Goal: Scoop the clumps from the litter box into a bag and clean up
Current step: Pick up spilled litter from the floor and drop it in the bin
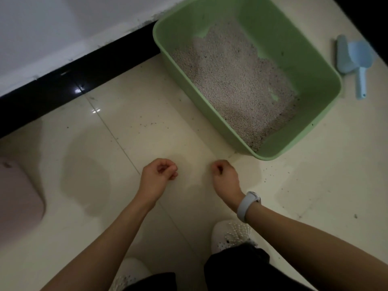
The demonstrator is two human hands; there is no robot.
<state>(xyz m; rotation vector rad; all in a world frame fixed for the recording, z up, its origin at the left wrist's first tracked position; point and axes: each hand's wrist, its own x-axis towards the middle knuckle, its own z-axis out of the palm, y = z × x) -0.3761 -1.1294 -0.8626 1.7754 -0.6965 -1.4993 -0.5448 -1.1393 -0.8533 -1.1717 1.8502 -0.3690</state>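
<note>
Both hands are out in front of me over the floor [147,122], low and close together — left hand [159,172] and right hand [223,175] each curled into a loose fist, fingers tucked under, holding nothing I can see. They could be pinching something thin and clear; I can't tell from here. Forearms reach forward and down, wrists slightly bent, knuckles up. White watch [248,205] on my right wrist.

Litter box [327,85] — green, sits ahead and to my right, near corner just beyond my right hand. Litter [237,80] is piled unevenly, bare green bottom showing in patches; no obvious clumps from this angle. Blue scoop [357,64] lies on the floor on the far side of the box, well apart from both hands. No bag in view.

My read: nothing scooped yet. To do this well I'd get a bag open and set beside the box first, then reach across for the scoop by its handle, dig under clumps and sift before lifting. Stray grains [270,173] on the tiles near the box corner — sweep those last.
</note>
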